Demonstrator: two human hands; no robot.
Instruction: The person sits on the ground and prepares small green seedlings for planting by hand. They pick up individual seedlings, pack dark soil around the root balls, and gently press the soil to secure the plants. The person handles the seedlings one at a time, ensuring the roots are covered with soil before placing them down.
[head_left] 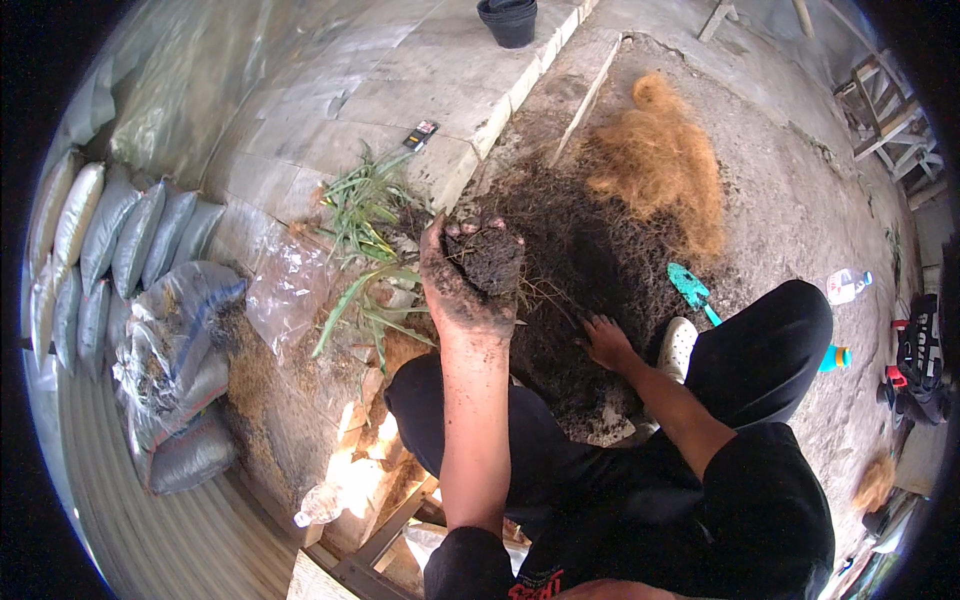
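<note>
My left hand (pixel 455 285) is raised, palm up, with its fingers curled round a clump of dark soil (pixel 490 262). Dirt coats the palm and wrist. Lower and to the right, my right hand (pixel 608 344) rests at the edge of the heap of dark soil (pixel 560 240), its fingers stretched out and touching the dirt. Fine roots or dry strands (pixel 540 290) stick out between the two hands. Beyond the heap lies a mound of orange-brown fibre (pixel 665 160). A turquoise hand trowel (pixel 688 286) lies on the heap's right side.
Uprooted green plants (pixel 365 215) and a clear plastic bag (pixel 285 290) lie left of my left hand. Filled bags (pixel 140 235) line the far left. Black pots (pixel 510 22) stand at the back. A bottle (pixel 845 286) lies right, beyond my knee. A concrete curb (pixel 500 120) borders the heap.
</note>
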